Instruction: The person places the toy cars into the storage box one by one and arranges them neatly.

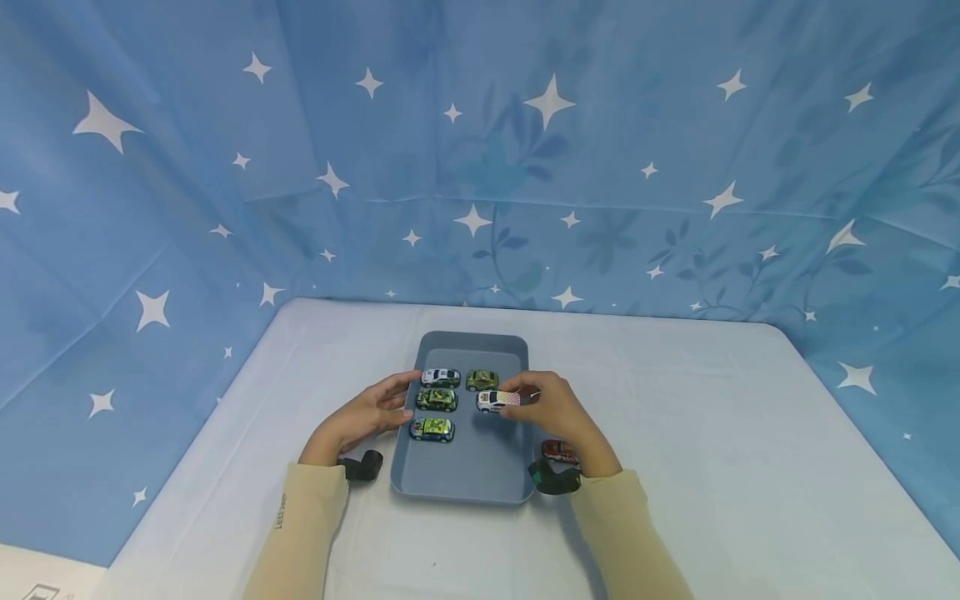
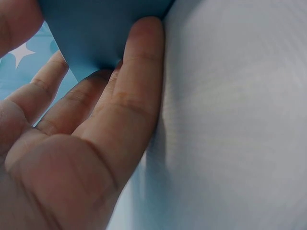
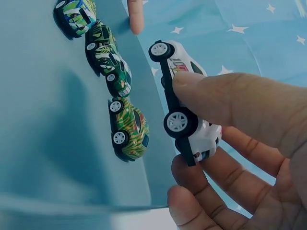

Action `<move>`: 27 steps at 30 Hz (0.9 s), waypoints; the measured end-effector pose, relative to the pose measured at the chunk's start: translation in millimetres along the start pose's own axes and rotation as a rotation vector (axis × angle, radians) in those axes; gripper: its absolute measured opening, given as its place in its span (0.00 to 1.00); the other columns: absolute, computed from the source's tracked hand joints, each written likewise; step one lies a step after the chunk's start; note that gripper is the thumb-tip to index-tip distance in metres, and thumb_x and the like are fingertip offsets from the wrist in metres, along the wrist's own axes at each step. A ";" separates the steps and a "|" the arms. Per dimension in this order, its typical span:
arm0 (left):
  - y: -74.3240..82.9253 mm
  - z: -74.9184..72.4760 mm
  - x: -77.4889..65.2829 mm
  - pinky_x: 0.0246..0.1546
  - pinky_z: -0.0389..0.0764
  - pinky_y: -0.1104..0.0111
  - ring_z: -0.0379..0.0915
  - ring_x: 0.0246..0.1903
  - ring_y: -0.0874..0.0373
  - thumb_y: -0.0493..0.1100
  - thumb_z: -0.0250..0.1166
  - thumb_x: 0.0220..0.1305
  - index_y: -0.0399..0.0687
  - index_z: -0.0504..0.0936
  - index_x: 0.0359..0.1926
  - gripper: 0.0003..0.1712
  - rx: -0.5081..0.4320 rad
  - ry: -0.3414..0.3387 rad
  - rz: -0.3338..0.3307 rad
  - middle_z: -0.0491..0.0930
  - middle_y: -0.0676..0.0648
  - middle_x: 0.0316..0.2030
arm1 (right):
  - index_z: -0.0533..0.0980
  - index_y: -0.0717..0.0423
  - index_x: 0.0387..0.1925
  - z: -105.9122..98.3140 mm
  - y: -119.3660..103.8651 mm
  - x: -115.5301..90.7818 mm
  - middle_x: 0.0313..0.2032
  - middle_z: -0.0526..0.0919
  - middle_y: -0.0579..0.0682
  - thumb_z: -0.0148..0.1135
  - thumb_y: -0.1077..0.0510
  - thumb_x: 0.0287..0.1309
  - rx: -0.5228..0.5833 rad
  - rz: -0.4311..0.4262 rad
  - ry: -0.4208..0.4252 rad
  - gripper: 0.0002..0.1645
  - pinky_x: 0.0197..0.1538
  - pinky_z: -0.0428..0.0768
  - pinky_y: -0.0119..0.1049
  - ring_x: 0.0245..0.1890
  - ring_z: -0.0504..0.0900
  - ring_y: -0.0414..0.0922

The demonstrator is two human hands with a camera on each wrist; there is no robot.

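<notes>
A white toy car (image 1: 498,402) with a pink-patterned rear is pinched between the thumb and fingers of my right hand (image 1: 557,408), above the grey-blue tray (image 1: 480,483). The right wrist view shows its black underside edge and white wheels. My left hand (image 1: 367,417) touches the tray's left side, its fingers (image 2: 141,72) lying along the outer wall. Inside the tray stand a white-and-green car (image 1: 440,377), a dark green patterned car (image 1: 437,400) and a yellow-green car (image 1: 432,429) in a left column. A camouflage car (image 1: 482,380) stands to their right.
On the white table (image 1: 720,450), a red toy car (image 1: 559,452) sits just right of the tray, partly behind my right wrist. A blue star-patterned curtain (image 1: 480,167) hangs behind the table. Each wrist wears a black camera band (image 1: 363,467).
</notes>
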State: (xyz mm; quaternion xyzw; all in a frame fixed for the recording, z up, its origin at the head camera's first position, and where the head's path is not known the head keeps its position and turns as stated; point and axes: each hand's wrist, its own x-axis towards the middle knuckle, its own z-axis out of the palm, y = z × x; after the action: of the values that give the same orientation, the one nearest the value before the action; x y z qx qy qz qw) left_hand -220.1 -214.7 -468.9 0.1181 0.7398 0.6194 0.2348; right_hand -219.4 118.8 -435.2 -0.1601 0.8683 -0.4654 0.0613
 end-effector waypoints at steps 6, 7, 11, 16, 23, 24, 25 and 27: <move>0.5 0.1 -0.3 0.76 0.60 0.37 0.40 0.82 0.25 0.32 0.62 0.78 0.37 0.50 0.86 0.45 -0.003 -0.008 0.001 0.42 0.27 0.84 | 0.89 0.60 0.47 3.8 -2.8 3.4 0.43 0.89 0.52 0.80 0.66 0.59 -0.021 0.048 0.029 0.14 0.40 0.82 0.43 0.43 0.85 0.49; 0.4 0.2 -0.3 0.76 0.61 0.37 0.40 0.82 0.25 0.31 0.62 0.78 0.36 0.50 0.86 0.45 -0.005 -0.008 0.001 0.42 0.27 0.84 | 0.89 0.60 0.47 4.2 -3.7 4.2 0.43 0.88 0.52 0.80 0.66 0.58 -0.022 0.055 0.032 0.14 0.40 0.82 0.42 0.43 0.85 0.49; -0.1 0.7 -0.5 0.76 0.62 0.38 0.41 0.82 0.26 0.31 0.62 0.77 0.36 0.50 0.86 0.45 -0.013 -0.005 0.003 0.45 0.26 0.84 | 0.89 0.60 0.47 6.4 -7.1 7.2 0.42 0.88 0.52 0.80 0.66 0.58 -0.027 0.063 0.041 0.14 0.40 0.82 0.42 0.43 0.84 0.50; -0.8 0.5 -0.5 0.76 0.62 0.38 0.42 0.82 0.26 0.31 0.62 0.77 0.36 0.50 0.86 0.45 -0.015 -0.002 0.002 0.46 0.26 0.83 | 0.89 0.59 0.46 10.3 -10.1 11.1 0.44 0.88 0.52 0.80 0.66 0.57 -0.061 0.064 0.047 0.14 0.41 0.84 0.43 0.45 0.85 0.51; -0.9 0.3 0.3 0.76 0.62 0.38 0.41 0.82 0.25 0.32 0.62 0.78 0.37 0.51 0.86 0.45 -0.001 -0.001 0.003 0.43 0.27 0.84 | 0.90 0.58 0.44 14.3 -10.9 16.9 0.44 0.90 0.53 0.80 0.67 0.56 -0.087 0.067 0.048 0.13 0.41 0.85 0.44 0.45 0.86 0.52; -0.8 0.2 0.3 0.76 0.61 0.37 0.41 0.82 0.25 0.32 0.62 0.77 0.37 0.51 0.86 0.45 0.001 0.001 0.003 0.42 0.27 0.84 | 0.90 0.58 0.44 15.0 -11.1 17.7 0.44 0.90 0.53 0.81 0.67 0.56 -0.093 0.060 0.047 0.13 0.41 0.85 0.44 0.45 0.86 0.52; -0.8 0.2 0.4 0.76 0.61 0.37 0.41 0.82 0.25 0.32 0.63 0.77 0.37 0.51 0.86 0.44 0.004 0.002 0.003 0.42 0.27 0.84 | 0.90 0.58 0.43 15.7 -11.4 18.3 0.45 0.90 0.54 0.81 0.67 0.56 -0.100 0.056 0.046 0.13 0.42 0.85 0.45 0.45 0.87 0.53; -0.4 0.0 0.7 0.76 0.61 0.38 0.41 0.82 0.25 0.33 0.63 0.77 0.37 0.51 0.86 0.44 0.003 0.005 0.001 0.42 0.27 0.84 | 0.90 0.58 0.43 17.2 -11.9 19.7 0.46 0.90 0.55 0.81 0.68 0.55 -0.113 0.044 0.041 0.13 0.43 0.86 0.46 0.46 0.87 0.53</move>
State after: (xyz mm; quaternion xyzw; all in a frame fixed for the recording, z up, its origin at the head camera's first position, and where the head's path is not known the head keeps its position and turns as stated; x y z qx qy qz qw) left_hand -220.6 -214.4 -469.4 0.1172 0.7412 0.6187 0.2326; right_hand -230.9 92.5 -434.1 -0.1345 0.8977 -0.4172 0.0448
